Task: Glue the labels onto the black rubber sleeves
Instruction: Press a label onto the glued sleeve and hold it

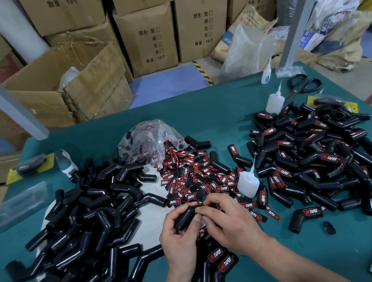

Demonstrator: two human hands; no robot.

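Just below the middle of the frame, the left hand (180, 236) was curled round a black rubber sleeve (185, 218), whose long axis ran from lower left to upper right. The right hand (229, 219) met it from the right and pinched its upper end. Whether a label lay under those fingertips could not be told. The glue bottle (247, 183) stood on the counter (198, 104), above and right of the right hand, which was the nearer to it.

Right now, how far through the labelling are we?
Roughly half, at a guess. Done: the labelled pile on the right shows red tags. In hand: the left hand grips one sleeve while the right hand pinches its upper end; any label there is hidden. Left: the bare pile on the left, about as large, with loose labels heaped mid-table and a glue bottle beside them.
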